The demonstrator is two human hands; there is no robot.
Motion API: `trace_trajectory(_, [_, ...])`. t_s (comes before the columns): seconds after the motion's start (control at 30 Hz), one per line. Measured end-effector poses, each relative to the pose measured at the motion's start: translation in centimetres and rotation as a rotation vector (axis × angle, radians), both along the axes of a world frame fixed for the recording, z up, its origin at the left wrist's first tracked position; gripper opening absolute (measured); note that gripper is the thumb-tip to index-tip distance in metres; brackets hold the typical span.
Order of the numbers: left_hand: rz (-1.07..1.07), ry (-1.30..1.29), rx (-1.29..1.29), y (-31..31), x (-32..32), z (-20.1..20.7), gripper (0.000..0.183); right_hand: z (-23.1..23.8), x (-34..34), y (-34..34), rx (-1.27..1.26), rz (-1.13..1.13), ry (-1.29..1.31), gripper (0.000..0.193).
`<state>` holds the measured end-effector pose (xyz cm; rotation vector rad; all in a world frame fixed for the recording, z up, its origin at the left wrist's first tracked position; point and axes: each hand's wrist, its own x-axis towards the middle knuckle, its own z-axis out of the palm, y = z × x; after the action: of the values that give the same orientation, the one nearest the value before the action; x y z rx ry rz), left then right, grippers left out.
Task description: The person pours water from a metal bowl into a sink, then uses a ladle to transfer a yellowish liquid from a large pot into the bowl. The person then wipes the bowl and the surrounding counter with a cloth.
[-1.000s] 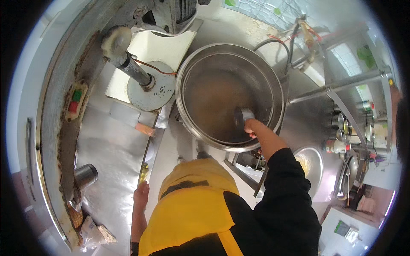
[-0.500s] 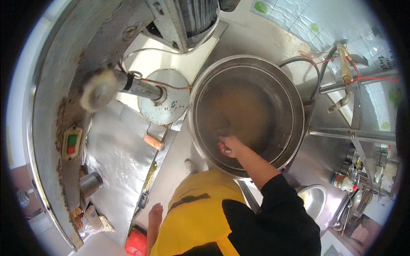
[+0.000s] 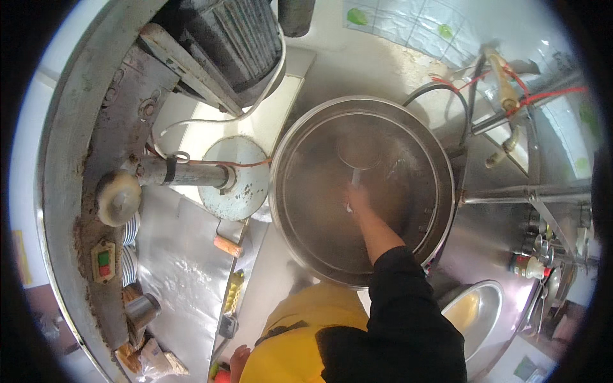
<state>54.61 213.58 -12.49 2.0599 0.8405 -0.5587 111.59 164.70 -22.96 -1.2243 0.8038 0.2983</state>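
A big round steel pot full of cloudy, steaming liquid stands in front of me. My right hand reaches over its near side and is closed round the handle of a ladle. The ladle's round head lies toward the far part of the pot, dulled by steam, and I cannot tell how deep it sits. Low at the picture's edge, my left hand hangs beside my yellow apron, apart from the pot. Only part of that hand shows, so its finger position is unclear.
On the left stands a machine with a motor, a round plate and a green-red switch. A steel table lies below it. Right of the pot are a metal basin, a pipe frame and a tap.
My right hand has pushed farther over the pot, and the ladle's round head now shows toward the far side. My left hand sits lower in the picture. The whole view has shifted slightly.
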Motion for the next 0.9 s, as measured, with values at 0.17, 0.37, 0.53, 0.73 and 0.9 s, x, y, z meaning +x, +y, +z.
trace_trajectory(0.17, [-0.196, -0.067, -0.027, 1.3, 4.4, 0.4, 0.028, 2.4, -3.8, -4.8, -0.106, 0.025, -0.071, 0.021])
trace_trajectory(0.37, [-0.086, -0.191, -0.088, 4.9, 7.1, -6.3, 0.029, 11.1, -9.3, -5.4, -0.042, -0.019, -0.181, 0.019])
trace_trajectory(0.53, [-0.289, -0.145, -0.064, 3.4, 14.3, -3.3, 0.034, 19.5, -14.8, -5.4, -0.132, -0.025, -0.229, 0.018])
trace_trajectory(0.73, [-0.305, -0.304, -0.298, 5.6, 16.4, -7.0, 0.033, 28.5, -22.8, -4.4, -0.145, -0.040, -0.312, 0.018])
trace_trajectory(0.9, [-0.621, -0.174, -0.148, 0.2, 20.6, 3.2, 0.031, 34.4, -31.9, -4.7, -0.167, -0.170, -0.309, 0.016])
